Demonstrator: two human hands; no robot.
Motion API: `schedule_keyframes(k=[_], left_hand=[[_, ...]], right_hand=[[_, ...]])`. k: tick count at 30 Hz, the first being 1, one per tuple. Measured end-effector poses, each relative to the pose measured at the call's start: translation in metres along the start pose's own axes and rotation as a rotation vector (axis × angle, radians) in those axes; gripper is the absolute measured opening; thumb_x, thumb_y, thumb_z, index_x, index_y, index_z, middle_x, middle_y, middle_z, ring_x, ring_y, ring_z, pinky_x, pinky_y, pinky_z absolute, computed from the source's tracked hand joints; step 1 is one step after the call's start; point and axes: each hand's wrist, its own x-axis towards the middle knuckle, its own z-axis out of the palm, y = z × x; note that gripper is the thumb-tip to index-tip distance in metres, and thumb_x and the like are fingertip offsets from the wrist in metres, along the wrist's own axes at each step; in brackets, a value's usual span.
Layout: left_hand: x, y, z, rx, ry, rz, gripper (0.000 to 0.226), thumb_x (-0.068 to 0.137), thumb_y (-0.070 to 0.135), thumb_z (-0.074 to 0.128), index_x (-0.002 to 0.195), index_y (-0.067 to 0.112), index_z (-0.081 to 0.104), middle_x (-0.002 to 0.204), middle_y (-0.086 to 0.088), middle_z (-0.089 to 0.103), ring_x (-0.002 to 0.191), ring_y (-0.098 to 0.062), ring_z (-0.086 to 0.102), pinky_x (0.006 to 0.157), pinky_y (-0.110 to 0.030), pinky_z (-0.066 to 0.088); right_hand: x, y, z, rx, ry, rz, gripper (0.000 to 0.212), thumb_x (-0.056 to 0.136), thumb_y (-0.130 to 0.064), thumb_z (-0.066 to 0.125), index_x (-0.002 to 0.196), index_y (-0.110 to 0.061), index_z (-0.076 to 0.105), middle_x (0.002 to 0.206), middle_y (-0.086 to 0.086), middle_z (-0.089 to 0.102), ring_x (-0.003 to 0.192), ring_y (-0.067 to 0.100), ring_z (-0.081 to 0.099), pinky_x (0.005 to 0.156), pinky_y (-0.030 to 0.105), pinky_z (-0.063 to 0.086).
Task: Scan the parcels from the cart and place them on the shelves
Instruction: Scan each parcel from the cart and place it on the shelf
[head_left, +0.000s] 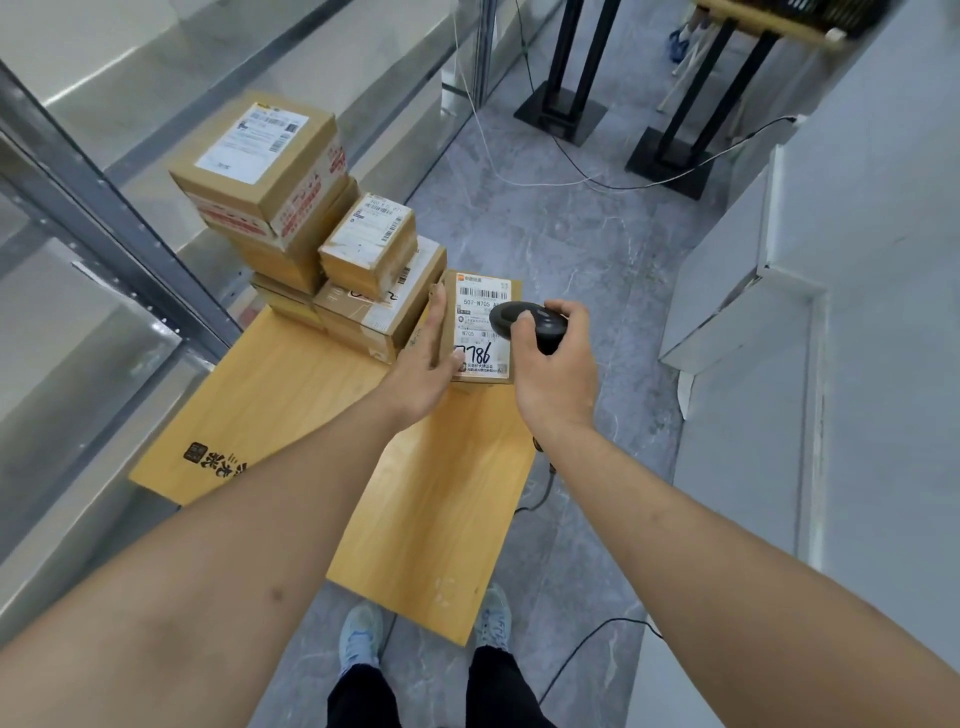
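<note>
Forearms reach out over the cart (291, 395): scan step on one parcel (480, 332), shelving not yet done.

Left hand (423, 364) lies with straight fingers along the parcel's 9 o'clock edge and thumb on its label, apparently steadying it label-up so the barcode faces the reader. Right hand (556, 364) grips the scanner (524, 321), fingers curled round it, wrist bent down so the head hovers over the label from 3 o'clock; contact cannot be told. Parcel sits at the cart's 1 o'clock corner, beside the stack (322, 228) at 11 o'clock. Shelves (104, 218) run along 9 o'clock, near enough for placing next, I judge.
</note>
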Motion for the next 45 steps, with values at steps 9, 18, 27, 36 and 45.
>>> schedule_keyframes(k=[9, 18, 27, 36, 45], left_hand=[[-0.034, 0.025, -0.022, 0.101, 0.037, 0.174, 0.082, 0.094, 0.059, 0.049, 0.154, 0.069, -0.007, 0.174, 0.01, 0.018, 0.158, -0.027, 0.025, 0.125, -0.061, 0.025], [-0.105, 0.075, -0.053, 0.331, 0.031, 0.287, 0.08, 0.109, 0.039, 0.048, 0.151, 0.071, -0.012, 0.173, 0.011, 0.021, 0.152, -0.03, 0.035, 0.124, -0.053, 0.03], [-0.167, 0.112, -0.056, 0.339, 0.092, 0.257, 0.076, 0.111, 0.041, 0.045, 0.152, 0.07, -0.012, 0.173, 0.005, 0.022, 0.153, -0.035, 0.033, 0.126, -0.049, 0.025], [-0.256, 0.137, -0.042, 0.173, 0.327, 0.196, 0.066, 0.113, 0.039, 0.039, 0.154, 0.069, -0.003, 0.171, 0.007, 0.026, 0.149, -0.026, 0.039, 0.122, -0.049, 0.035], [-0.378, 0.123, -0.072, 0.258, 0.609, -0.003, 0.061, 0.113, 0.046, 0.033, 0.157, 0.064, -0.005, 0.16, 0.0, 0.046, 0.132, -0.032, 0.055, 0.112, -0.046, 0.042]], right_hand=[[-0.054, -0.042, -0.033, 0.06, 0.13, -0.041, 0.023, 0.099, -0.05, 0.056, 0.118, -0.037, 0.053, 0.096, -0.018, 0.066, 0.087, 0.008, 0.066, 0.082, 0.038, 0.056], [-0.132, -0.09, -0.064, 0.135, 0.308, -0.044, 0.023, 0.098, -0.049, 0.056, 0.116, -0.034, 0.053, 0.095, -0.019, 0.064, 0.086, 0.007, 0.064, 0.076, 0.035, 0.053], [-0.183, -0.105, -0.1, 0.177, 0.258, -0.12, 0.025, 0.099, -0.049, 0.055, 0.118, -0.033, 0.052, 0.097, -0.015, 0.064, 0.087, 0.014, 0.066, 0.075, 0.041, 0.058], [-0.236, -0.092, -0.119, 0.178, 0.011, -0.316, 0.025, 0.102, -0.047, 0.055, 0.122, -0.031, 0.051, 0.096, -0.016, 0.064, 0.084, 0.002, 0.062, 0.068, 0.027, 0.048], [-0.313, -0.11, -0.094, 0.216, -0.23, -0.483, 0.026, 0.103, -0.048, 0.056, 0.124, -0.034, 0.05, 0.1, -0.019, 0.061, 0.09, 0.004, 0.061, 0.072, 0.028, 0.048]])
